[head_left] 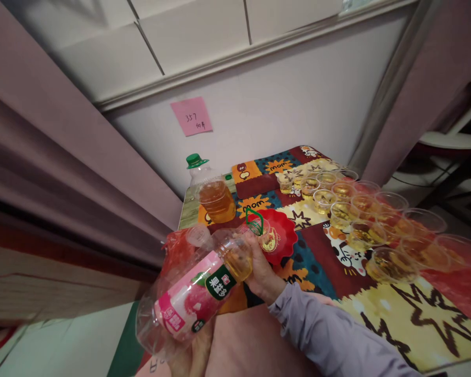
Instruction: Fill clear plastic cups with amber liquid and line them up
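Observation:
A big clear juice bottle point(198, 293) with a pink label lies tilted in my two hands, its neck end lower right of the other bottle and some amber juice gathered near the neck. My right hand point(261, 269) is closed around the bottle close to its neck, where a green plastic handle point(255, 222) shows. Beneath the base, my left hand point(194, 348) grips the bottle; part of its fingers is hidden. Just beyond the neck, a red scalloped dish point(286, 238) holds a clear cup point(269, 240) with yellowish liquid. The bottle's mouth is hard to make out.
Several clear plastic cups point(343, 214) of yellow liquid stand in rows on the right of the patterned tabletop point(377, 309). A second juice bottle point(215, 199) with a green cap stands at the back left. Red plastic bag point(176, 248) sits at the left edge.

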`<control>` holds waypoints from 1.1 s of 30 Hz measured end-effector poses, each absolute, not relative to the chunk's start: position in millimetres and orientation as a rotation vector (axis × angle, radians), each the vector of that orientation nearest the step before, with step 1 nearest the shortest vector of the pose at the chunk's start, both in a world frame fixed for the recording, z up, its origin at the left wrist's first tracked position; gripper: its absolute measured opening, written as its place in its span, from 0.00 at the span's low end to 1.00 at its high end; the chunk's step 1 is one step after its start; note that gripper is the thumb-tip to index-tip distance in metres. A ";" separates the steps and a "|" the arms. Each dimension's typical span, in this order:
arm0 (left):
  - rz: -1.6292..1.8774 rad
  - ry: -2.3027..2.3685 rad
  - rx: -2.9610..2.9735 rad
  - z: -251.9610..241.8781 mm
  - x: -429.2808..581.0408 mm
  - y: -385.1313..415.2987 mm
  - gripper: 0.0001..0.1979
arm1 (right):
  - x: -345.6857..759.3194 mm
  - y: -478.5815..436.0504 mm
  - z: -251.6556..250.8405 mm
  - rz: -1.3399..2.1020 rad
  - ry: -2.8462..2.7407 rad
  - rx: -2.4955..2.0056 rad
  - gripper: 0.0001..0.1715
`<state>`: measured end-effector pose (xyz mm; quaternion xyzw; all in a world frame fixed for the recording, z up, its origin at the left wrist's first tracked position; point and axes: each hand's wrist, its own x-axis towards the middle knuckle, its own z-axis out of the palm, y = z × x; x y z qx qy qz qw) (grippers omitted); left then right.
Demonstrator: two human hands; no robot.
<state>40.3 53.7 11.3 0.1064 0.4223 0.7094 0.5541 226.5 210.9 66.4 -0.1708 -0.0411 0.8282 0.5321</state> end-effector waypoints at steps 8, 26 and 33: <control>1.706 0.987 0.267 11.6 38.2 53.2 0.40 | 229.6 211.6 68.0 2.004 -0.124 -0.397 0.35; 1.639 0.856 0.349 -4.2 19.6 51.6 0.41 | 230.3 213.4 67.4 1.992 -0.148 -0.399 0.32; 1.652 0.964 0.312 8.3 32.5 51.7 0.42 | 229.6 214.2 66.4 2.008 -0.137 -0.394 0.35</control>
